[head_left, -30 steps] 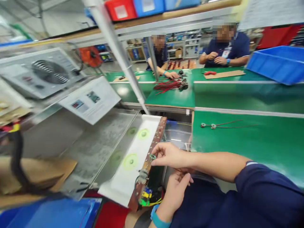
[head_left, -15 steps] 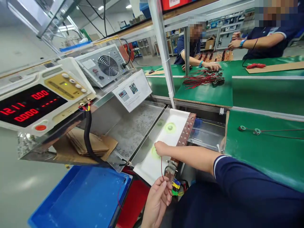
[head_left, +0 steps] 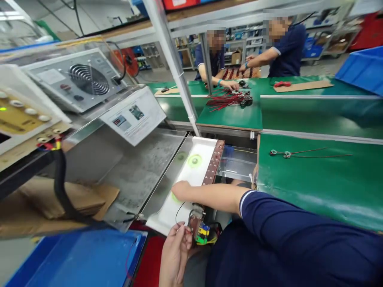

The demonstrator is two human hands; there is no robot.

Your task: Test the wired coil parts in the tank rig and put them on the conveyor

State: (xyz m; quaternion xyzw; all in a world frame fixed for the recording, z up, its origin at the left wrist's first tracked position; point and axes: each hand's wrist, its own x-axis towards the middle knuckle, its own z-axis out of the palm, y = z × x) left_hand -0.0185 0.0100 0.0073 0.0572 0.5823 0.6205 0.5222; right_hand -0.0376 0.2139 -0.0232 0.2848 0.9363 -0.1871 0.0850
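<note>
left hand point(head_left: 175, 249) pinches thin wire point(head_left: 178, 213) | right hand point(head_left: 181, 190) rests open on white tray point(head_left: 194, 171)

Navy short-sleeved shirt point(head_left: 293, 247), dark and smooth across the torso, with a loose, rounded right sleeve point(head_left: 257, 211) and a thin white stripe point(head_left: 243, 203) along its cuff. Below that sleeve, a long bare forearm point(head_left: 209, 201) and a bare right hand point(head_left: 181, 190). At the lower edge of the view, a bare left hand point(head_left: 176, 251).
</note>
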